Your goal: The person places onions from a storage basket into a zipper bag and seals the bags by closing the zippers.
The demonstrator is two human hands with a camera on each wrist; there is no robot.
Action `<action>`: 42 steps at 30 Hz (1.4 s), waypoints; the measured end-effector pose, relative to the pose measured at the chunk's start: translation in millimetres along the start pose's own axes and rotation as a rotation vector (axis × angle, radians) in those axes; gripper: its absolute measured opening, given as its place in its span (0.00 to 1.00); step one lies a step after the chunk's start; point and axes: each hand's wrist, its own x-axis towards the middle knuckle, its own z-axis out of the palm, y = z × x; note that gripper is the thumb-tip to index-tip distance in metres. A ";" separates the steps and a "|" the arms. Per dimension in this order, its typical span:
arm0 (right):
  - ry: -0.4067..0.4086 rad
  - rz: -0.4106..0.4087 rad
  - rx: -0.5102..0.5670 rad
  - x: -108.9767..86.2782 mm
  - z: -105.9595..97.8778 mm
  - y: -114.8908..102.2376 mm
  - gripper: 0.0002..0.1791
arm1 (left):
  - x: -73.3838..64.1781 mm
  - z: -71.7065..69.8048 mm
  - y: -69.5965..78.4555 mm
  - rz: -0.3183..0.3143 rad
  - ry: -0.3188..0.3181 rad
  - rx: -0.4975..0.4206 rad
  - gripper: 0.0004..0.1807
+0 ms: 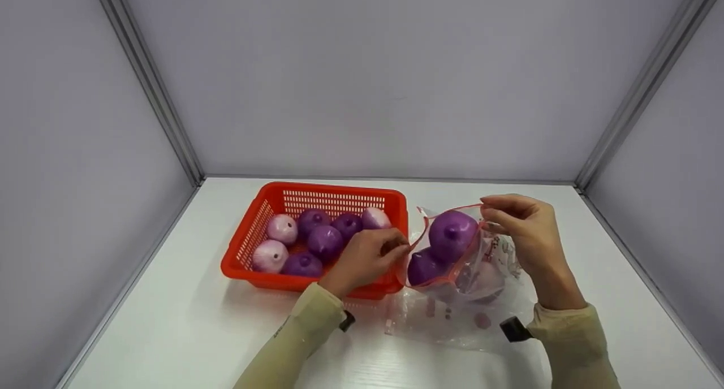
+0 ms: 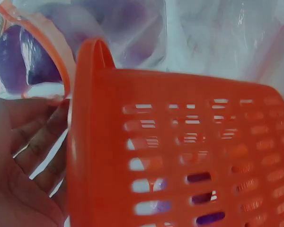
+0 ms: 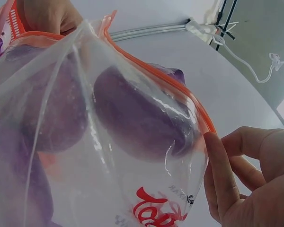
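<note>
A clear plastic zip bag (image 1: 464,307) with a red zip edge lies on the table, its mouth spread wide. My left hand (image 1: 362,259) pinches the left side of that edge, beside the basket wall. On the opposite side, my right hand (image 1: 529,230) grips the edge between thumb and fingers. One purple onion (image 1: 452,236) sits in the mouth of the bag, against a second purple onion (image 1: 425,266) lower down. Through the plastic a paler onion (image 1: 487,280) shows deeper inside. In the right wrist view, red print (image 3: 156,208) marks the bag's side.
Left of the bag stands a red plastic basket (image 1: 271,280) with slotted walls, holding several purple and whitish onions (image 1: 325,241). The white table (image 1: 175,315) is enclosed by pale panels (image 1: 396,83) at the back and both sides.
</note>
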 end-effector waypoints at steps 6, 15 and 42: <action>-0.004 0.001 0.003 0.9 1.0 0.2 0.08 | 17.0 -14.5 -21.7 -0.045 0.028 0.018 0.13; 0.002 0.008 0.015 -1.3 0.7 1.3 0.08 | 46.3 -34.7 -20.8 -0.269 -0.082 0.158 0.26; 0.000 0.016 -0.004 -4.2 -5.7 4.8 0.14 | 76.8 -32.2 -56.0 -0.544 -0.382 0.088 0.35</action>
